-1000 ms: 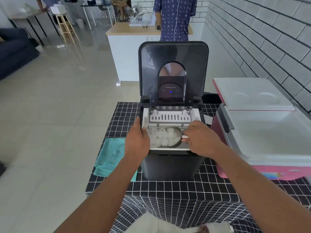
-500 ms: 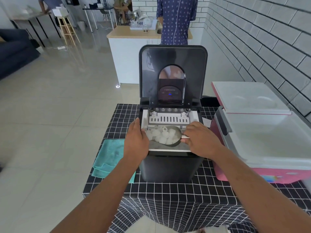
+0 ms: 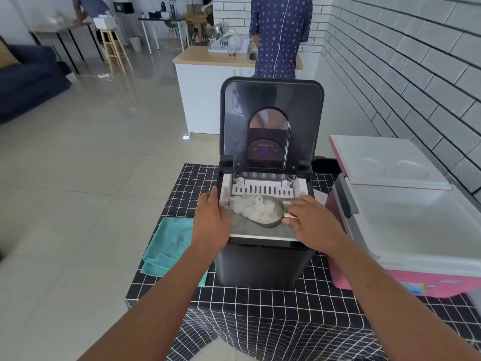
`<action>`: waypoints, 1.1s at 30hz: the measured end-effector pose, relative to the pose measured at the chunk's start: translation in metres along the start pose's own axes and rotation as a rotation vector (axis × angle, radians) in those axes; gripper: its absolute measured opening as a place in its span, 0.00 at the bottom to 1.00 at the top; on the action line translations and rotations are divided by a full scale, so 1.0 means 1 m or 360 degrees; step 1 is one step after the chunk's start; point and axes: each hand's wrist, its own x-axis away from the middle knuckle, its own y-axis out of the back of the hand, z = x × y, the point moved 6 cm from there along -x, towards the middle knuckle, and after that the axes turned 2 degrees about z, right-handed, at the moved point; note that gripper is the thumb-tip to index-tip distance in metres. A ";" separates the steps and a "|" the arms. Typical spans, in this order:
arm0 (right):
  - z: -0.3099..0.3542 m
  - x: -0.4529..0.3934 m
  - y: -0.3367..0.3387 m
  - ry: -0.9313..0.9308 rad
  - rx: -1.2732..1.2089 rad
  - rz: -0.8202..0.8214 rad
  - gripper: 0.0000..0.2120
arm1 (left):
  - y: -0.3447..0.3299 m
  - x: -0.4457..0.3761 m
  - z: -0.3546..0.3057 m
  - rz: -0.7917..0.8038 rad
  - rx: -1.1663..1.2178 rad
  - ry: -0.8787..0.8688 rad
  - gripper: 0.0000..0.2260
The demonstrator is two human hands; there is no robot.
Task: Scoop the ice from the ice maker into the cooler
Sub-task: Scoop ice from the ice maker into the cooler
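Here the black ice maker [image 3: 265, 259] stands on a surface draped in a black-and-white grid cloth [image 3: 260, 308], its lid [image 3: 272, 118] raised upright. The right hand [image 3: 316, 226] is curled round the handle of a metal scoop [image 3: 270, 217], which sits over the ice maker's open top, heaped with pale ice pieces [image 3: 253, 208]. The scoop's bowl points toward the left side of the opening, above the front of the bin. The left hand [image 3: 210, 222] rests against the ice maker's left upper edge, fingers fairly straight and laid along the rim, thumb up by the corner, holding nothing.

Just beside the ice maker on the right is a pink-and-white cooler [image 3: 406, 230], its lid [image 3: 385, 162] swung back toward the white brick wall and its white inside exposed. A teal cloth [image 3: 169, 246], folded, lies on the surface to the left of the ice maker, partly hidden by the left forearm. Farther back, a person in a blue patterned shirt [image 3: 279, 35] stands at a white counter [image 3: 208, 82].
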 end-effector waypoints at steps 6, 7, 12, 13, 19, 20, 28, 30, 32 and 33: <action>0.000 0.001 0.001 0.0018 0.0014 -0.0063 0.15 | 0.000 0.000 0.000 0.0011 0.0006 0.0028 0.22; -0.001 0.002 0.001 0.0011 0.0003 -0.0066 0.15 | 0.000 0.000 0.000 0.0011 0.0011 0.0033 0.22; -0.006 0.005 0.003 -0.0046 -0.0151 -0.0074 0.15 | 0.000 0.002 0.000 0.0019 0.0005 0.0038 0.22; -0.007 0.006 0.005 -0.0060 -0.0206 -0.0095 0.14 | 0.001 0.001 -0.001 0.0015 -0.0005 0.0035 0.22; -0.020 0.015 0.012 -0.0120 -0.0373 -0.0125 0.11 | 0.002 -0.001 -0.006 0.0044 -0.0116 0.0010 0.22; -0.025 0.019 0.012 -0.0151 -0.0388 -0.0127 0.11 | 0.002 -0.002 -0.007 0.0058 -0.0166 0.0003 0.23; -0.075 0.054 0.040 -0.0245 -0.0436 -0.0225 0.10 | -0.006 -0.011 -0.054 -0.0001 -0.0471 -0.0233 0.23; -0.095 0.066 0.049 -0.0284 -0.0371 -0.0225 0.10 | -0.019 -0.013 -0.082 -0.0039 -0.0395 -0.0346 0.22; -0.119 0.082 0.058 -0.0323 -0.0303 -0.0226 0.10 | -0.039 -0.013 -0.112 -0.0035 -0.0282 -0.0413 0.22; -0.133 0.091 0.062 -0.0355 -0.0281 -0.0226 0.09 | -0.051 -0.011 -0.127 -0.0019 -0.0216 -0.0436 0.22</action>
